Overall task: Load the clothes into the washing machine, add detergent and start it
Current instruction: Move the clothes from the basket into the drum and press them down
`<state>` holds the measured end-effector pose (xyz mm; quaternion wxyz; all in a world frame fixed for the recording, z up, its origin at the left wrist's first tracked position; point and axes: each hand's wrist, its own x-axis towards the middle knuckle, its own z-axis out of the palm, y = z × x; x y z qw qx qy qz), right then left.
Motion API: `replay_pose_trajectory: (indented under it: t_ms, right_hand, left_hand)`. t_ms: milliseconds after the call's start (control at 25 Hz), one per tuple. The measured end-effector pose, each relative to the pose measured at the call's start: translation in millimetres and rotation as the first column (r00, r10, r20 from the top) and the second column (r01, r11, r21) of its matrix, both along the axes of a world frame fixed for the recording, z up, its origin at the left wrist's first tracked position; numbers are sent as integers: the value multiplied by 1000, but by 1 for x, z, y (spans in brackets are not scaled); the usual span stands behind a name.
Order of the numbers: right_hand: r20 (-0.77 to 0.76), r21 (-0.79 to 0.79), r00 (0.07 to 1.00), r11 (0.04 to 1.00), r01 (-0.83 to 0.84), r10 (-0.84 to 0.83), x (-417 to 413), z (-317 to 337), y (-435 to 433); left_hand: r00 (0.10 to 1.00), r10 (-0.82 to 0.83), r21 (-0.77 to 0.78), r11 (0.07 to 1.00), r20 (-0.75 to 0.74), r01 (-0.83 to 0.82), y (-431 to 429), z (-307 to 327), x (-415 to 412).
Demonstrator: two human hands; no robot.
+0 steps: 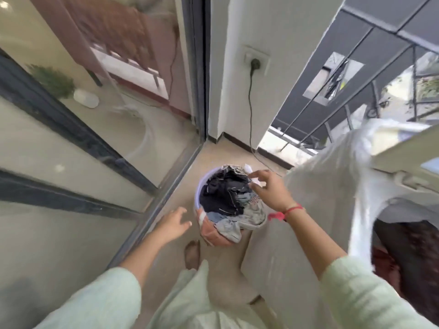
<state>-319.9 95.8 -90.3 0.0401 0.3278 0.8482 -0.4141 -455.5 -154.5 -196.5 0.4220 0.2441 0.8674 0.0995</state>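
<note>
A lavender bucket [201, 186] stands on the floor, heaped with clothes [228, 198]: dark garments on top, grey and orange ones spilling over the near side. My right hand [269, 189] hovers over the bucket's far right edge, fingers spread and reaching down to a white cloth [257, 182]. My left hand [172, 224] floats left of the bucket, fingers straight, holding nothing. The washing machine [332, 191] stands at the right under a white plastic cover. Its top opening [408, 248] shows dark clothes inside, and its lid [403, 146] is raised.
A glass sliding door [99, 143] runs along the left. A black cable [250, 110] drops from a wall socket [256, 61] to the floor behind the bucket. My bare foot [193, 254] is just in front of the bucket. A railing [332, 110] is at the far right.
</note>
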Motion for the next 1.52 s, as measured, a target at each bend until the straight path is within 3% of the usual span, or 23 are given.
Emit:
replay_pose_trajectory:
  t_ms: [120, 200, 400, 560, 680, 720, 800, 880, 960, 1040, 1160, 1240, 1360, 1440, 1520]
  right_hand:
    - [263, -122, 951, 972, 199, -162, -29, -79, -1]
    - [361, -90, 918, 974, 206, -161, -29, -123, -5]
    - [539, 59, 839, 991, -124, 73, -11, -229, -16]
    - [545, 217, 790, 863, -457, 281, -28, -305, -1]
    - [556, 246, 768, 819, -518, 319, -41, -355, 17]
    - [503, 242, 816, 860, -450, 285, -44, -365, 22]
    - [255, 245, 959, 951, -190, 127, -47, -374, 26]
    - [79, 245, 996, 969, 26, -46, -49, -366, 25]
    - [-7, 194, 971, 952, 237, -240, -44, -343, 21]
    - [-139, 98, 879, 877, 471, -456, -38, -305, 21]
    - [-289, -74, 770, 816, 574, -568, -26, -246, 27]
    - [-305, -167, 729, 788, 593, -613, -18, -228, 31]
    - [-228, -262, 620, 661, 703, -751, -1, -238, 44]
    - [-93, -184, 639, 643, 743, -764, 11, -258, 49]
    - [43, -26, 728, 728, 685, -684, 15, -284, 47]
  left_hand:
    - [990, -103, -50, 993, 94, 108, 21, -30, -23]
    - [975, -168, -65, 982, 145, 179, 32, -51, -28]
    - [949, -249, -129, 952, 195, 277, 50, -134, -28]
    - [964, -252, -116, 958, 88, 261, 78, -200, -28]
    - [962, -271, -19, 962, 41, 272, 94, -238, -30]
    - [967, -253, 35, 967, 35, 252, 100, -247, -29]
    - [982, -187, 127, 975, 19, 183, 119, -258, -26]
    - [986, -168, 162, 973, -2, 166, 143, -256, -21]
    - [979, -205, 140, 969, -14, 205, 160, -249, -20]
    - [978, -207, 140, 968, -11, 206, 167, -244, -23]
    - [986, -165, 368, 916, -21, 161, 182, -227, -28]
    - [992, -108, 481, 868, -68, 128, 192, -213, -34]
    - [986, 138, 499, 863, -92, -74, 190, -189, -53]
    - [954, 286, 610, 773, -87, -176, 174, -170, -71]
    - [932, 324, 698, 706, -164, -122, 158, -147, -89]
